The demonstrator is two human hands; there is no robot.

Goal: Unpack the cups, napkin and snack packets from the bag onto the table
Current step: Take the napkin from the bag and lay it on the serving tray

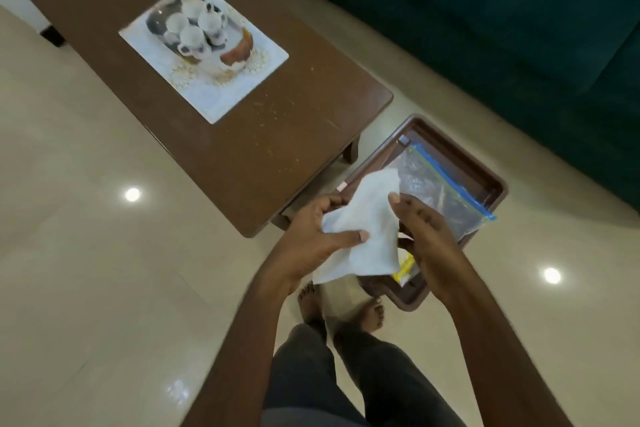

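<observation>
I see the left hand [311,236] and right hand [427,239] both pinching the napkin [363,218] above the tray [498,188], and I judge it could slip to the floor [104,270] on the way to the desk [277,149] beyond the tray, as its lower edge hangs loose.

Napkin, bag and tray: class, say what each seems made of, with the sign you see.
Napkin: soft white paper or tissue, matte, creasing limply. Bag: clear glossy plastic film, crinkled, blue zip strip. Tray: probably moulded brown plastic, smooth rounded rim.
</observation>
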